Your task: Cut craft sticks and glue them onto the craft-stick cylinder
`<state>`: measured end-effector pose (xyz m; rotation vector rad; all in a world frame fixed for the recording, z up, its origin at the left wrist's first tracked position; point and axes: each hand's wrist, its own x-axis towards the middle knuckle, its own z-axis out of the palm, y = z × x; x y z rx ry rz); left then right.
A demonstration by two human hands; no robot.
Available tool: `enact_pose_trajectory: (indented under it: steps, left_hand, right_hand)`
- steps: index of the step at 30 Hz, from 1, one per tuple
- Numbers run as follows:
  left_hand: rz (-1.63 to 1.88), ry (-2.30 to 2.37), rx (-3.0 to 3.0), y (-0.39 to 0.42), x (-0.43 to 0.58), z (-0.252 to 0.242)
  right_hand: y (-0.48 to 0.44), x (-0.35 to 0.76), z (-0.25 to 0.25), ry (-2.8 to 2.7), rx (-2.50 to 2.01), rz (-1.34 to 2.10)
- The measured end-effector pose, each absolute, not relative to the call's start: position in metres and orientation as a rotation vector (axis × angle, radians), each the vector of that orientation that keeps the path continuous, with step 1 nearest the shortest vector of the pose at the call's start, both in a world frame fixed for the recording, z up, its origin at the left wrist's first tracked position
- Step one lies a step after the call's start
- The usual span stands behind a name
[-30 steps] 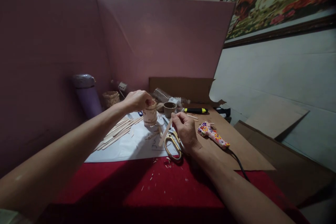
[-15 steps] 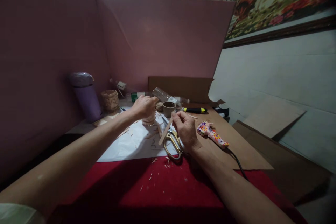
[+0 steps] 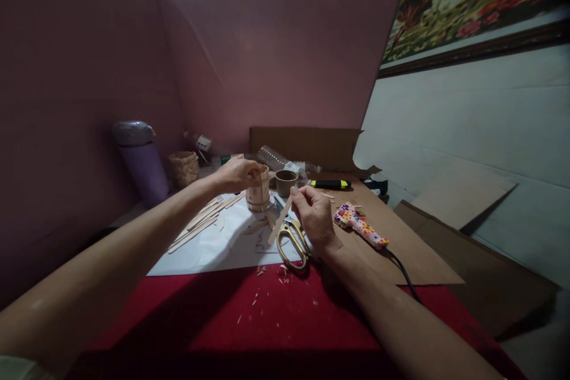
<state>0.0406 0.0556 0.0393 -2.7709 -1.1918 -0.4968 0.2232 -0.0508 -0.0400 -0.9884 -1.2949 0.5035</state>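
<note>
My right hand (image 3: pixel 315 219) pinches a flat wooden craft stick (image 3: pixel 280 222), which slants down to the left over gold-handled scissors (image 3: pixel 291 249). My left hand (image 3: pixel 240 173) is closed at the rim of a cup clad in wooden pieces (image 3: pixel 257 195); its fingertips are partly hidden there. This cup stands upright on a white sheet (image 3: pixel 214 258). Close behind the scissors sits a dark-rimmed round container (image 3: pixel 285 183). Several more craft sticks (image 3: pixel 200 222) lie in a loose pile under my left forearm.
A flower-patterned glue gun (image 3: pixel 360 227) with a black cord lies on cardboard (image 3: pixel 414 261) at right. Behind are a black-and-yellow cutter (image 3: pixel 330 184) and a clear plastic bottle (image 3: pixel 274 158). A purple tumbler (image 3: pixel 145 169) and another wood-clad cup (image 3: pixel 184 169) stand left. Wood scraps litter the red cloth (image 3: pixel 249 326).
My left hand has shifted slightly left, uncovering more of the wood-clad cup, which stands a little higher in view. More of the stick pile shows. My right hand keeps the craft stick almost still.
</note>
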Motion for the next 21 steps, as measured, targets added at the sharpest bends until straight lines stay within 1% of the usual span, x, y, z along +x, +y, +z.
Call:
enact_pose_trajectory:
  steps: [6, 14, 21]
  left_hand:
    - [-0.563, -1.261, -2.714, 0.064, 0.049, 0.032]
    - [-0.512, -1.276, -2.789, 0.055, 0.042, 0.051]
    - [-0.605, -1.268, -2.759, 0.06, 0.054, 0.037]
  right_hand:
    - [-0.052, 0.224, -0.04, -1.289, -0.991, 0.493]
    - [-0.051, 0.224, -0.04, -1.282, -0.975, 0.505]
    - [-0.05, 0.224, -0.039, -1.292, -0.987, 0.488]
